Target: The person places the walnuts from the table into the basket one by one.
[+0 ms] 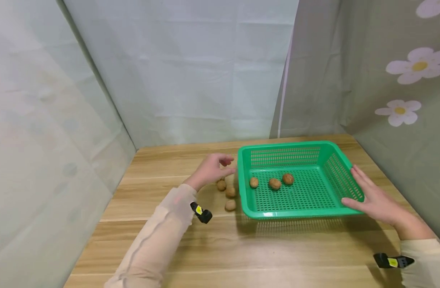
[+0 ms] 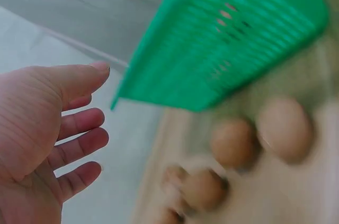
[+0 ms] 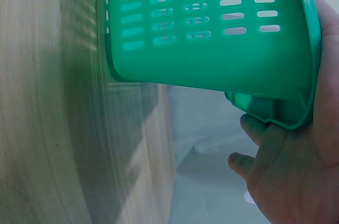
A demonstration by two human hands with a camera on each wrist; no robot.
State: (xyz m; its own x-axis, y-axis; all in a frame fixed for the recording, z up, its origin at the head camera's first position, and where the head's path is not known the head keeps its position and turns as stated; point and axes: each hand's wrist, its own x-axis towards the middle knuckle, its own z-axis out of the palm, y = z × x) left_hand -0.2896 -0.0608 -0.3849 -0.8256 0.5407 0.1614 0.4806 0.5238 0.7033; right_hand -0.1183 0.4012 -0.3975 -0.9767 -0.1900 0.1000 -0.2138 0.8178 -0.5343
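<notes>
My left hand (image 1: 213,170) hovers just off the left rim of a green plastic basket (image 1: 295,214), above loose walnuts (image 1: 230,205) on the tabletop. Its thumb and fingers are apart, and the left wrist view shows no object in the palm. Several walnuts lie beside the basket, partly hidden by this hand in the head view; the left wrist view blurs these walnuts (image 2: 286,130). Inside the basket are three walnuts (image 1: 275,184). My right hand (image 1: 376,202) holds the near right corner of the basket, thumb over the rim and fingers along the outer right side.
The wood-grain tabletop (image 1: 241,256) extends in front of the basket and to its left. Pale cloth (image 1: 191,72) hangs behind and at the left, and a flower-print curtain (image 1: 382,140) stands close along the right edge.
</notes>
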